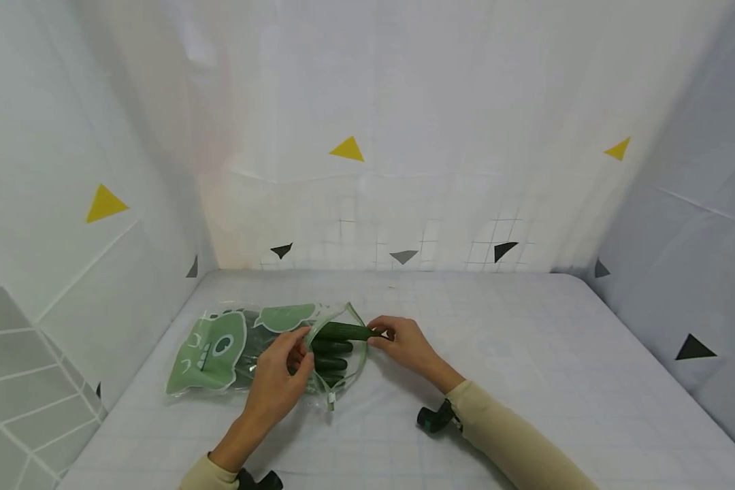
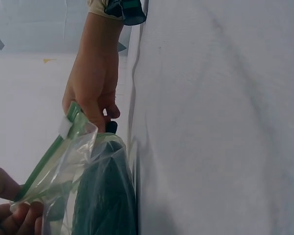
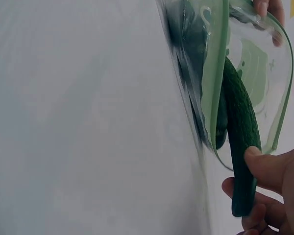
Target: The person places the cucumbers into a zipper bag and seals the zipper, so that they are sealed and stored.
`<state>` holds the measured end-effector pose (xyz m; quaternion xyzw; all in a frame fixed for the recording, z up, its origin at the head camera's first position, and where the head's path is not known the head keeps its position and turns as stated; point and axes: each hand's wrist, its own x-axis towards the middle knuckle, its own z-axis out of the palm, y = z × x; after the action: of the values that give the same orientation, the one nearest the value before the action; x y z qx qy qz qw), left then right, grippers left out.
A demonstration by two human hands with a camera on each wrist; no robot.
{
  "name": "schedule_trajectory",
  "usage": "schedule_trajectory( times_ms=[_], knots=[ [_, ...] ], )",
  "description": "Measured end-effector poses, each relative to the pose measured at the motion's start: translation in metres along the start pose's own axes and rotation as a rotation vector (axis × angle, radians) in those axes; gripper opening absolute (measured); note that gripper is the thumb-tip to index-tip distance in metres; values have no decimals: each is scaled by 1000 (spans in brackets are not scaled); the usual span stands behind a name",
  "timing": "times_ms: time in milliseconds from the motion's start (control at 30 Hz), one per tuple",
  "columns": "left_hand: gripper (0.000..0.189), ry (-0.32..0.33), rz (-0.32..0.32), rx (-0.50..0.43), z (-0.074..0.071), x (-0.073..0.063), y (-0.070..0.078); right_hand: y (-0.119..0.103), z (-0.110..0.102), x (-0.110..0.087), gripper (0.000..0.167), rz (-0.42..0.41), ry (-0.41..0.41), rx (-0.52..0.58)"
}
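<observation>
A clear zip bag (image 1: 284, 316) with a green cartoon print lies on the table, its mouth facing right and spread apart. Several cucumbers (image 1: 332, 363) lie inside near the mouth. My left hand (image 1: 280, 367) pinches the bag's green zip edge, as the left wrist view also shows at the bag's rim (image 2: 46, 161). With thumb and fingers, my right hand (image 1: 407, 344) grips the end of one cucumber (image 3: 242, 127). That cucumber sticks partly out of the mouth, and its other end is still within the bag.
The white table (image 1: 527, 367) has a faint grid and is enclosed by pale sheet walls with yellow triangles (image 1: 348, 149) and dark ones. A black wrist camera (image 1: 435, 416) hangs under the right sleeve, close to the tabletop. The bag's slider (image 1: 331, 400) hangs at its near side.
</observation>
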<state>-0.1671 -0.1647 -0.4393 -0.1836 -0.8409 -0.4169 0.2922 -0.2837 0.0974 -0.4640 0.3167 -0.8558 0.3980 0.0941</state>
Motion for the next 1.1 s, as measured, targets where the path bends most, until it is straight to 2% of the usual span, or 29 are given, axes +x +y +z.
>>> schedule_trajectory(
  times_ms=[233,400,867,1100],
  knots=[
    [41,10,24,-2,0,2,-1,16,-19,-8,10,36,-42,-33],
    [40,17,38,1,0,3,-1,22,-27,-11,4,58,-67,-7],
    [39,12,31,7,0,2,0,20,-23,-6,6,34,-45,37],
    [39,12,24,15,1,0,0,13,-17,-3,6,49,-49,23]
  ],
)
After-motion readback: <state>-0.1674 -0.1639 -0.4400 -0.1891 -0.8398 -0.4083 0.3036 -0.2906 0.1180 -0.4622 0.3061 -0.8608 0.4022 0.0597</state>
